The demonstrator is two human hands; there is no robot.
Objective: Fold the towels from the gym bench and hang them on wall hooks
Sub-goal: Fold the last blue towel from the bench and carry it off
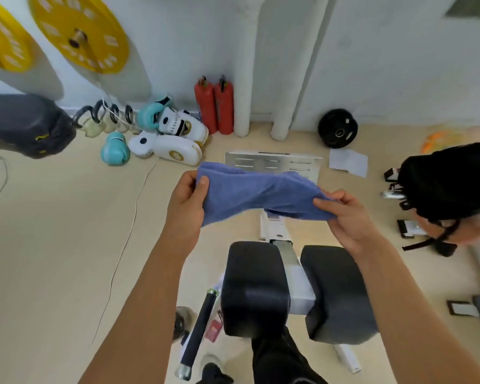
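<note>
The left hand (185, 202) is forming one grip on the blue towel (257, 194), its thumb lying over the cloth's front and its fingers curled behind the left end. The right hand (347, 217) is forming the other grip, pinching the towel's bunched right end between thumb and curled fingers. Between the two grips the towel is hanging stretched in the air, folded over on itself and sagging a little toward the right grip, touching nothing else.

Directly below the grips, two black padded cushions (257, 289) of a gym machine are sitting side by side on a white metal frame (299, 284). Just beyond the towel, a perforated metal plate (272, 162) is lying on the beige floor (53, 231). Below and left of the left grip, a black-handled bar (198, 331) is slanting beside the cushions.

Farther out past the left grip, teal boxing gloves (114, 149) and white punch pads (175, 139) are lying near a row of kettlebells (106, 119), and two red fire extinguishers (214, 106) are standing against the wall. Yellow weight plates (78, 31) are hanging on that wall. Beyond the right grip, a black weight plate (337, 128) is leaning at the wall's foot, and another person's dark-haired head (449, 184) is showing at the right edge.
</note>
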